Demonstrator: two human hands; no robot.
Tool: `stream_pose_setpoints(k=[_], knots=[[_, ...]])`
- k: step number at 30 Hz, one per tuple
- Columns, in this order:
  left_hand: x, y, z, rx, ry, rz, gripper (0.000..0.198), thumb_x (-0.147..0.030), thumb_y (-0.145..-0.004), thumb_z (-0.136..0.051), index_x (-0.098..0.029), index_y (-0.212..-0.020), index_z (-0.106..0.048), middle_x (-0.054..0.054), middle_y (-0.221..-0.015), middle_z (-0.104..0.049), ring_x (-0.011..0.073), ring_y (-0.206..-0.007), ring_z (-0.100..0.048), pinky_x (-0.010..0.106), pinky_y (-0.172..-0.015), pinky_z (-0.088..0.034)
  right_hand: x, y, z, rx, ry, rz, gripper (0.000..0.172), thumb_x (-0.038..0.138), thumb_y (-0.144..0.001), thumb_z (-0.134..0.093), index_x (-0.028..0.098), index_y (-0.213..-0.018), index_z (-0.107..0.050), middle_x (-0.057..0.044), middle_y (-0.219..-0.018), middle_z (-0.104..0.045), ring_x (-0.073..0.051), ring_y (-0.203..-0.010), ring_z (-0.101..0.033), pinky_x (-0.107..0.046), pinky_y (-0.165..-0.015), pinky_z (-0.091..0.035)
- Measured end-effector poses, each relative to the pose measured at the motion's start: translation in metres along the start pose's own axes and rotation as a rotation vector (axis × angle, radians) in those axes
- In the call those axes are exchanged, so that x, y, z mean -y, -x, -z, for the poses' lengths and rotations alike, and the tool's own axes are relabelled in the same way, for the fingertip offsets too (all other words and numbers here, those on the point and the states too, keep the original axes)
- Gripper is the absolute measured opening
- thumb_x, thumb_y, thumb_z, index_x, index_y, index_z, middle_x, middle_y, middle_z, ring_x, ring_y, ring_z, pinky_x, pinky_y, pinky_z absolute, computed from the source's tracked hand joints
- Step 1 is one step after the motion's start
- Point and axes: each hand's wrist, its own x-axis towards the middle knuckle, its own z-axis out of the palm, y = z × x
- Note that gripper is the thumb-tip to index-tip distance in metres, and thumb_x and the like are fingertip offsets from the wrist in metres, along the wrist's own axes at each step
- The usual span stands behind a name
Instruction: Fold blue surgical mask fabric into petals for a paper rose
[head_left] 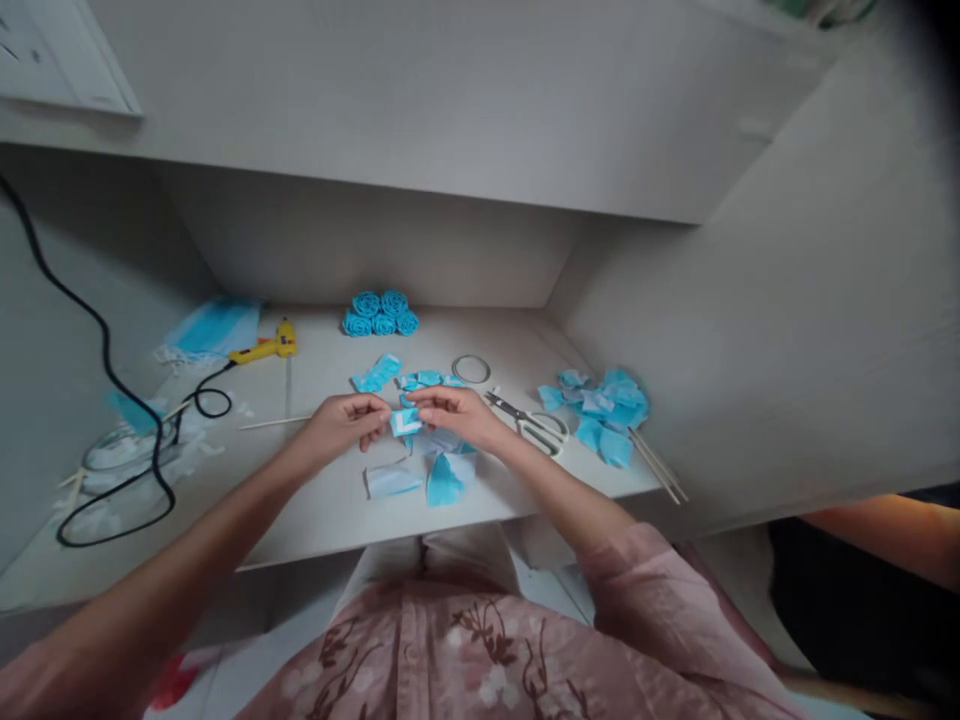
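Note:
Between my fingertips is a small folded piece of blue and white fabric (406, 422), held above the desk. My left hand (346, 422) pinches its left edge, while my right hand (455, 412) grips the right side. Below and behind my hands lie a crumpled blue strip (377, 373), a row of small blue pieces (427, 379), a pale cut piece (393, 479) and a blue cut piece (445, 480). Scissors with white handles (536, 424) rest just right of my right hand. Several rolled blue rosettes (381, 313) are stacked at the back.
A yellow glue gun (264, 344) with a black cord (107, 345) lies left, near flat blue masks (214, 328). A wire ring (471, 369) sits behind my right hand. Blue scraps (611, 400) and thin sticks (658, 465) lie right. Another person's arm (892, 535) shows at far right.

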Motion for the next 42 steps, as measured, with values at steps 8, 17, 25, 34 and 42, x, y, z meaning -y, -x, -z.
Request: stream_pose_setpoints(k=[8, 17, 25, 34, 42], knots=[[0.003, -0.016, 0.03, -0.106, -0.104, -0.036, 0.035, -0.052, -0.074, -0.076, -0.018, -0.077, -0.072, 0.003, -0.071, -0.069, 0.0114, -0.054, -0.054, 0.025, -0.054, -0.046, 0.014, -0.013, 0.018, -0.139, 0.109, 0.004, 0.038, 0.046, -0.072, -0.089, 0.019, -0.098, -0.082, 0.002, -0.074, -0.069, -0.009, -0.062, -0.054, -0.024, -0.063, -0.047], [0.047, -0.074, 0.095, -0.122, -0.956, -0.247, 0.03, -0.031, -0.086, -0.058, -0.02, -0.102, -0.081, 0.012, -0.11, -0.08, 0.0263, -0.097, -0.073, 0.034, -0.087, -0.051, 0.004, -0.009, 0.056, -0.296, 0.124, -0.04, 0.038, 0.047, -0.074, -0.087, 0.02, -0.099, -0.082, 0.001, -0.077, -0.068, -0.012, -0.068, -0.058, -0.031, -0.069, -0.051], [0.052, -0.097, 0.064, -0.051, -1.156, -0.074, 0.04, -0.039, -0.09, -0.07, -0.021, -0.126, -0.069, 0.012, -0.115, -0.08, 0.0292, -0.104, -0.074, 0.031, -0.079, -0.047, -0.009, -0.009, 0.055, -0.251, 0.13, -0.06, 0.031, 0.043, -0.077, -0.086, 0.021, -0.099, -0.082, 0.001, -0.074, -0.065, -0.013, -0.068, -0.058, -0.031, -0.068, -0.048], [0.038, -0.112, 0.031, -0.064, -1.092, 0.065, 0.082, -0.048, -0.092, -0.066, -0.02, -0.165, -0.04, 0.012, -0.11, -0.08, 0.0302, -0.098, -0.075, 0.032, -0.07, -0.042, -0.019, -0.043, 0.048, -0.119, 0.074, -0.109, 0.035, 0.044, -0.074, -0.085, 0.019, -0.097, -0.08, 0.004, -0.069, -0.063, -0.009, -0.062, -0.055, -0.025, -0.062, -0.047], [0.06, -0.094, 0.065, -0.21, -0.709, -0.057, 0.081, -0.028, -0.088, -0.065, -0.014, -0.165, -0.042, 0.006, -0.109, -0.074, 0.0158, -0.082, -0.063, 0.025, -0.081, -0.048, -0.036, -0.096, 0.013, -0.128, 0.355, -0.134, 0.028, 0.023, -0.091, -0.065, 0.013, -0.114, -0.078, 0.0, -0.076, -0.072, -0.01, -0.065, -0.065, -0.022, -0.063, -0.051]])
